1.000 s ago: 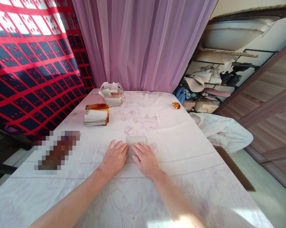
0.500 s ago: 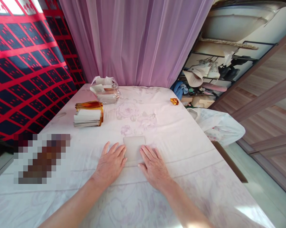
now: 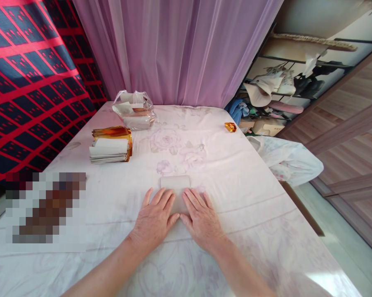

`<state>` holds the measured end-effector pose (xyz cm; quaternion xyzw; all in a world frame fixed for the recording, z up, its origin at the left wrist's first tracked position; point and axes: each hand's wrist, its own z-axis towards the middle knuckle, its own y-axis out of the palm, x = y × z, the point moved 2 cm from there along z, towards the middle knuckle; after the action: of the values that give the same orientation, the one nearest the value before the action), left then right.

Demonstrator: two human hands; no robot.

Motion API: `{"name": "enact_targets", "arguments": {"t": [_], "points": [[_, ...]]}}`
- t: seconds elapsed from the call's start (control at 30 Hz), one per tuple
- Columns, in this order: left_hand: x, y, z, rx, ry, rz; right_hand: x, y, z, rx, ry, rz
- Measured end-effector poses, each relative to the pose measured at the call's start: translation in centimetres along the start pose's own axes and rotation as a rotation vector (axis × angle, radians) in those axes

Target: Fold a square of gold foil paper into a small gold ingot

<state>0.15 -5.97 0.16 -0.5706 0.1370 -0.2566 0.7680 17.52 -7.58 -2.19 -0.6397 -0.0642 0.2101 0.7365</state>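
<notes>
A pale grey rectangular sheet, seemingly paper (image 3: 175,182), lies flat on the table in front of me. My left hand (image 3: 153,214) rests palm down over its left side, fingers stretched forward. On the right side of the sheet lies my right hand (image 3: 202,212), also flat with fingers extended. The two thumbs almost meet over the lower part of the sheet, which they partly hide. Farther off to the left sits a stack of pale sheets (image 3: 108,150) with shiny gold-orange foil sheets (image 3: 111,132) behind and beside it.
A clear plastic bag (image 3: 135,111) with papers stands at the far left of the cloth-covered table (image 3: 250,243). A crumpled gold foil piece (image 3: 230,127) lies near the right edge. A blurred-out patch (image 3: 48,206) covers something at left. Shelves (image 3: 316,64) stand beyond the right side.
My left hand has slid right, farther over the sheet, bringing its thumb close to the right thumb. My right hand has barely moved. The view has shifted slightly.
</notes>
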Motion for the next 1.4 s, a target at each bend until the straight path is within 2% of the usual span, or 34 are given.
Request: {"name": "enact_targets", "arguments": {"t": [0.33, 0.63, 0.8, 1.4], "points": [[-1.1, -0.6, -1.6, 0.009, -0.015, 0.048, -0.1, -0.4, -0.1, -0.001, 0.006, 0.016], [-0.5, -1.2, -1.4, 0.036, -0.042, 0.000, -0.3, -0.5, 0.1, 0.033, 0.025, 0.020], [-0.1, -0.9, -1.4, 0.027, -0.012, -0.032, -0.4, -0.6, 0.4, 0.036, 0.050, 0.027], [-1.1, -1.0, -0.6, -0.021, -0.069, 0.060, -0.4, -1.4, 0.8, 0.119, 0.040, 0.073]]}}
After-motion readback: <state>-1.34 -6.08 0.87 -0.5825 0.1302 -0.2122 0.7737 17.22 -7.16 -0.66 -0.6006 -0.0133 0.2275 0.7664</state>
